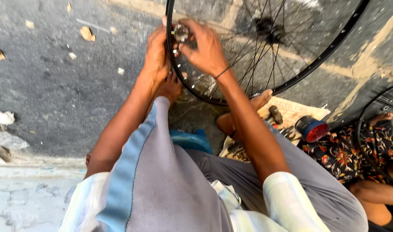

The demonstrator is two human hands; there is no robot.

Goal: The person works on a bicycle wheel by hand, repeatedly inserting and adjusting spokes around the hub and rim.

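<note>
A black bicycle wheel rim (330, 47) with thin spokes and a dark hub (269, 28) stands upright in front of my knees. My left hand (157, 53) grips the rim's left edge. My right hand (205, 45) pinches a small round metal tool (181, 32) against the rim, just beside my left thumb. My toes (170, 88) press against the rim's lower left from behind.
A red and black round can (311, 129) and a dark tool (274, 114) lie on a printed sack at right. A second wheel (368, 129) and another person in floral cloth (351, 154) sit at far right. Stone scraps dot the grey ground.
</note>
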